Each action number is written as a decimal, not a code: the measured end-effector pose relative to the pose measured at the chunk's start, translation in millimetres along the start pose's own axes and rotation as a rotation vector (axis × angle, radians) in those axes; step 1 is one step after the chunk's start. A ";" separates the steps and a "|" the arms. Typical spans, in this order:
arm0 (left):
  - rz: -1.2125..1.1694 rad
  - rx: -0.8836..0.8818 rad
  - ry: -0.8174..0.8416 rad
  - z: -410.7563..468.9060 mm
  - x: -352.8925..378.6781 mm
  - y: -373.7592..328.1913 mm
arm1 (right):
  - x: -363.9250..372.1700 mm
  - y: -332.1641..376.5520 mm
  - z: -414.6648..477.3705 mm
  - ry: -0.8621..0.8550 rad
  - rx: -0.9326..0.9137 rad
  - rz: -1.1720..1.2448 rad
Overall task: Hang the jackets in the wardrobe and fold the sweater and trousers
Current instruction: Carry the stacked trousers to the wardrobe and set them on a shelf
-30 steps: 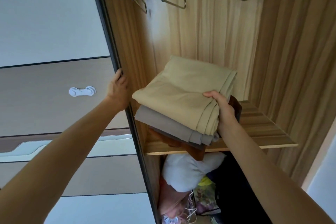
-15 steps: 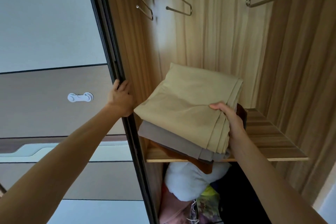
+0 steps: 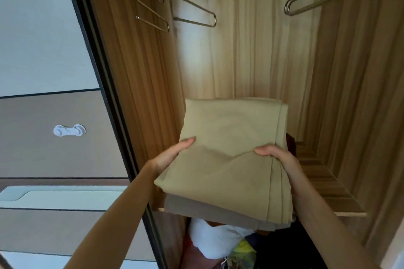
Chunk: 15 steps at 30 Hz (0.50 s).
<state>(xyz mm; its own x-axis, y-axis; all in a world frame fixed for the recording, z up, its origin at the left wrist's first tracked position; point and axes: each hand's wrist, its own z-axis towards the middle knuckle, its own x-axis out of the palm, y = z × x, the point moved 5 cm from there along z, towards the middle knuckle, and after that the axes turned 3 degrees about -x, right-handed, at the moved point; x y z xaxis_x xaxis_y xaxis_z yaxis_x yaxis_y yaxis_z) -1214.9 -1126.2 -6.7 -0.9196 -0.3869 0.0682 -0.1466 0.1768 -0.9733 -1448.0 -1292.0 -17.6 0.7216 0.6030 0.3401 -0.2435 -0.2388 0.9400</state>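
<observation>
My left hand [image 3: 172,157] and right hand [image 3: 278,157] each clasp one side of the folded stack [image 3: 229,159], thumbs on its tan top piece and fingers hidden beneath. The stack is at the front edge of the wardrobe shelf [image 3: 328,183], not yet pushed in. I judge the folding done. The hangers [image 3: 192,0] above are bare, so the jackets are left to hang.

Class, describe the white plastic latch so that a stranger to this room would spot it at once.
Start at the open wardrobe and look left, past its dark door frame, to the brown panel. The latch sits there alone: a small white clip with two rounded ends, the only fitting on that brown surface.
</observation>
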 end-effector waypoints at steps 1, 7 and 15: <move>-0.032 0.002 -0.003 6.6 2.5 4.8 | -3.4 2.6 4.5 0.016 -0.016 -0.009; -0.032 0.096 -0.058 36.0 21.6 2.5 | -17.4 -2.1 41.2 0.059 -0.029 0.002; -0.085 0.055 -0.171 79.7 -15.4 13.0 | -4.4 -27.8 108.4 0.158 0.017 -0.052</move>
<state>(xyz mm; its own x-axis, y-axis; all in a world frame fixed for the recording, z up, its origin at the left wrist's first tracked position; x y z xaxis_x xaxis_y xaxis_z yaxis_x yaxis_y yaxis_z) -1173.6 -1190.1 -37.8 -0.8287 -0.5473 0.1173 -0.1971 0.0891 -0.9763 -1374.1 -1370.5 -48.0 0.6218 0.7268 0.2919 -0.1966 -0.2159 0.9564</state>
